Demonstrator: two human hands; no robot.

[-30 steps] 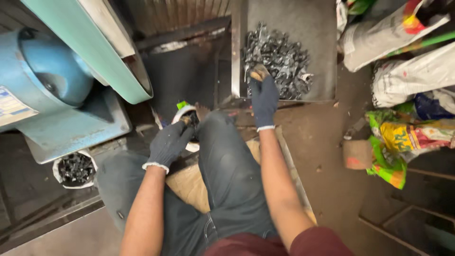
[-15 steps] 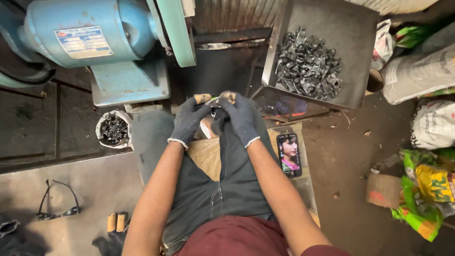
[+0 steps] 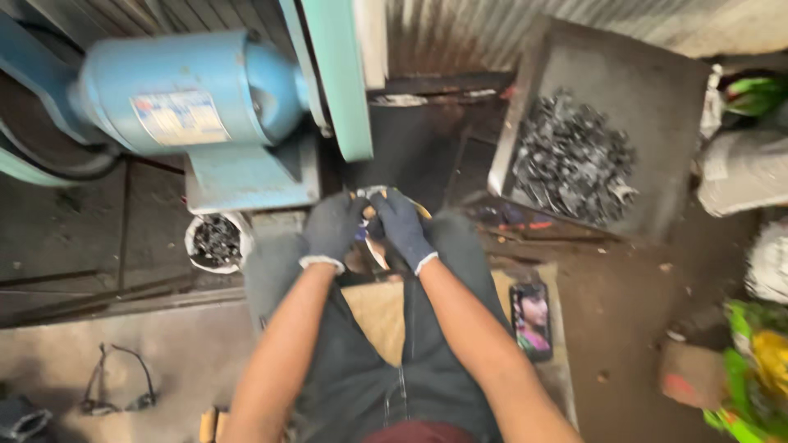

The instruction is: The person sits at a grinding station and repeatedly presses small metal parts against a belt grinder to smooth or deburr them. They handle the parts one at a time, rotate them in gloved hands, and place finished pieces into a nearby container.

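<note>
Two gloved hands, left hand (image 3: 332,230) and right hand (image 3: 402,228), curl tight together around a small metal part (image 3: 373,194) under the green belt (image 3: 332,74), near the tray (image 3: 657,90).

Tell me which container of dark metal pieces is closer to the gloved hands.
The small white round bucket, just beside the left hand. The big grey tray holding the larger heap lies farther off, to the right.

The left hand (image 3: 332,230) and right hand (image 3: 400,226) meet close together above the knees, closed around a small metal piece (image 3: 371,215). Behind them stands the blue electric grinder motor (image 3: 189,90). A small white bucket of dark parts (image 3: 215,241) sits left of the hands; the grey metal tray of dark scrap pieces (image 3: 657,98) lies to the right, a phone (image 3: 530,318) nearer on the floor
</note>
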